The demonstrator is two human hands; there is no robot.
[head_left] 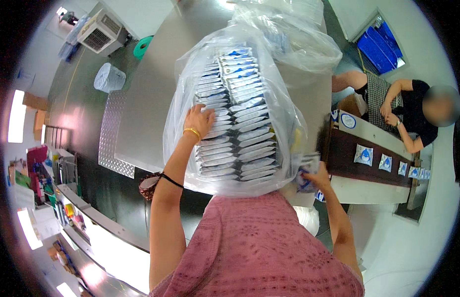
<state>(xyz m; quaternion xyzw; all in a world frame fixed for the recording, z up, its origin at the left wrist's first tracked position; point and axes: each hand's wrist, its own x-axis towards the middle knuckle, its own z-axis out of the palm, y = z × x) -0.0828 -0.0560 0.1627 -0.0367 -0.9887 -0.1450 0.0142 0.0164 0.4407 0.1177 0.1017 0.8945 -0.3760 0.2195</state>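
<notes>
Silvery-white packets (249, 116) were stacked on edge in two long columns inside a clear plastic bag (289, 119), which was set on the near part of a metal table (145, 109). The left hand (199, 121) was laid on the left column, its fingers bent over the edges; whether any packet was pinched could not be told. By the right hand (316, 176), white-and-blue pouches (309, 161) were gripped just beside the bag's near right side. A yellow band (192, 132) was worn on the left wrist. Another clear bag (304, 42) was placed at the far right of the table. To the right, single packs (363, 155) were spaced along a dark conveyor (343, 147), beside which a person in a black top (418, 111) was seated.
</notes>
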